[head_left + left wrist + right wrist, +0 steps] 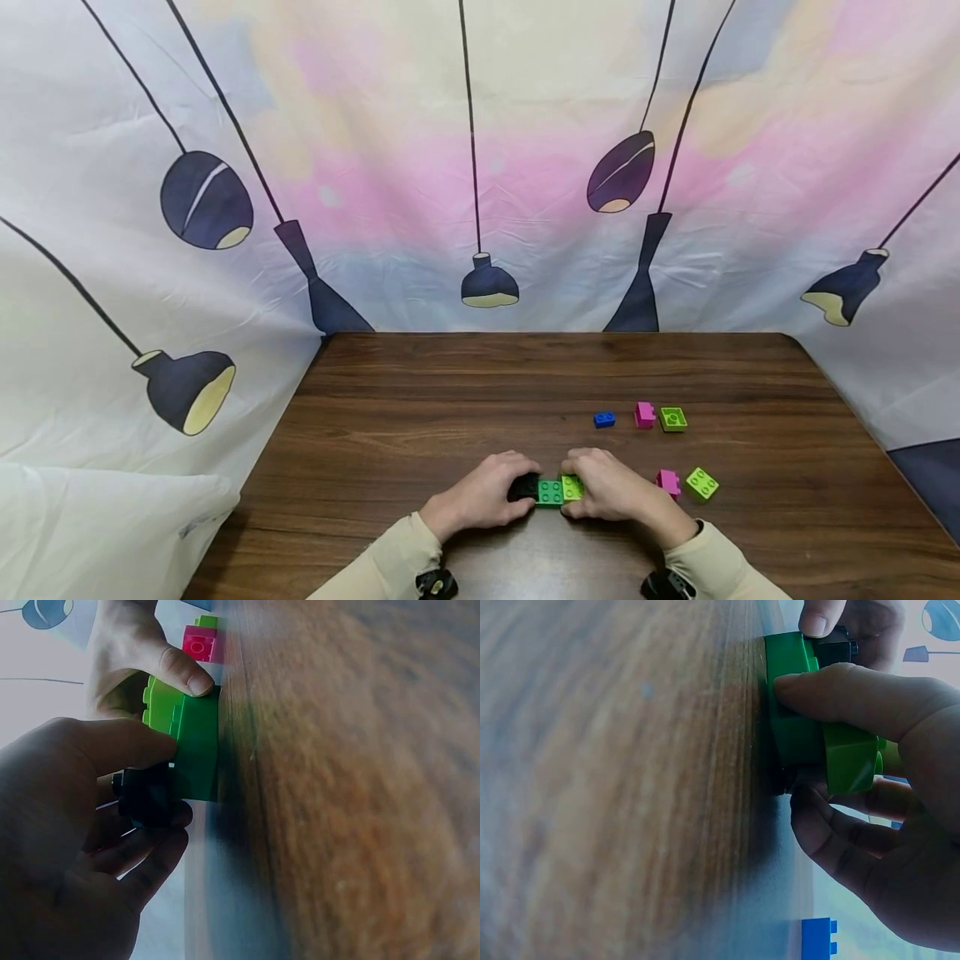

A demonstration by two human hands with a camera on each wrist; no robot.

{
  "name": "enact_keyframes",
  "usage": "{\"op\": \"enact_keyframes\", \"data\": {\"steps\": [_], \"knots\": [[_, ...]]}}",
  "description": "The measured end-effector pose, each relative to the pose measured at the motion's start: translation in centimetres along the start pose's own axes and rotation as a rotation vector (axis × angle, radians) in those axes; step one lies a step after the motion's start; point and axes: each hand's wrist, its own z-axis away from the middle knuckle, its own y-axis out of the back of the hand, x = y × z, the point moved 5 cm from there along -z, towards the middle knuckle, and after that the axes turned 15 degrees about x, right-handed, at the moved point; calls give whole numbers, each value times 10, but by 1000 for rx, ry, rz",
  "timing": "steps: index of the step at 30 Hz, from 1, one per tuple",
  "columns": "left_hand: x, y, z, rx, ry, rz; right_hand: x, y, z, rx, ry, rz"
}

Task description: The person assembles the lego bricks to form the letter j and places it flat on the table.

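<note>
A green toy building brick (550, 493) lies on the table between both hands, studs up. On its left end sits a black brick (146, 796), which my left hand (486, 492) grips between thumb and fingers. A lime green brick (850, 759) sits on the other end. My right hand (613, 490) holds this lime brick, with its thumb (810, 691) against the green brick's side and its fingers behind. In the left wrist view, the green brick (198, 746) rests on the wooden surface. Fingers partly cover the black and lime bricks.
Behind the hands lie a blue brick (603, 419), a pink brick (644, 415) and an upturned lime brick (673, 419). Beside the right wrist are another pink brick (667, 482) and a lime brick (702, 484). The brown wooden table (420, 383) meets a patterned cloth (405, 283).
</note>
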Motion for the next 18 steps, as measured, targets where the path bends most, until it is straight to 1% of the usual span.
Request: {"op": "enact_keyframes", "data": {"steps": [6,13,18], "knots": [[1,-1,0,-16,7,14,0,0,0,2,0,3],[3,0,-1,5,-16,-3,-1,0,-1,7,2,4],[3,0,-1,15,-25,2,-1,0,-1,9,4,7]]}}
